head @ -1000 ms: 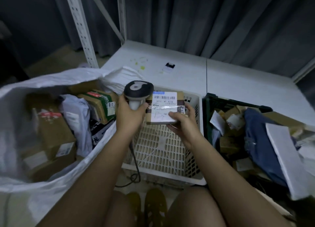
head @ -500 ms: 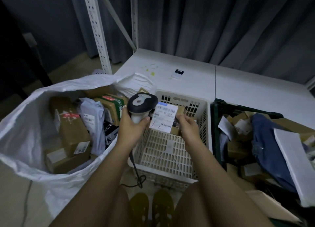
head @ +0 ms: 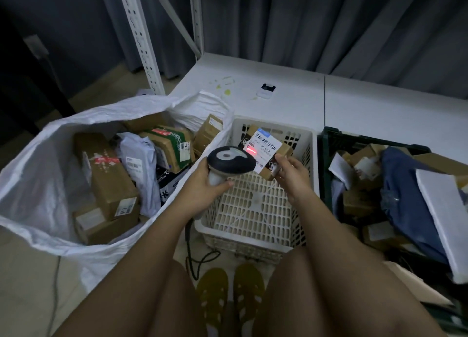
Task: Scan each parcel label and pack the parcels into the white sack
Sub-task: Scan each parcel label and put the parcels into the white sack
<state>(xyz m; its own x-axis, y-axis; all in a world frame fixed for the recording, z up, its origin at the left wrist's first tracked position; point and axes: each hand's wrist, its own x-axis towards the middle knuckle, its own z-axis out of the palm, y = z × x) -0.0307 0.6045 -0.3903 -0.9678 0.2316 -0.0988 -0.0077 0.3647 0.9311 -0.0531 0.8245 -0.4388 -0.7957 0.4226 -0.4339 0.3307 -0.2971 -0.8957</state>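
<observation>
Pinching a small cardboard parcel (head: 272, 157) by its lower right corner, the right hand (head: 293, 174) holds it tilted above the white basket (head: 255, 205), whose slatted floor lies bare below. One red scan line glows on the parcel's white label (head: 266, 147). The left hand (head: 202, 185) has its grip closed round the handle of one barcode scanner (head: 230, 160), just left of the parcel and over the basket's left rim. The white sack (head: 50, 164) gapes open on the left, several parcels inside, room left near its front edge. A dark crate (head: 329, 144) of parcels stands right of the basket. Since half a second ago, the scan light has appeared and the parcel tilts further.
</observation>
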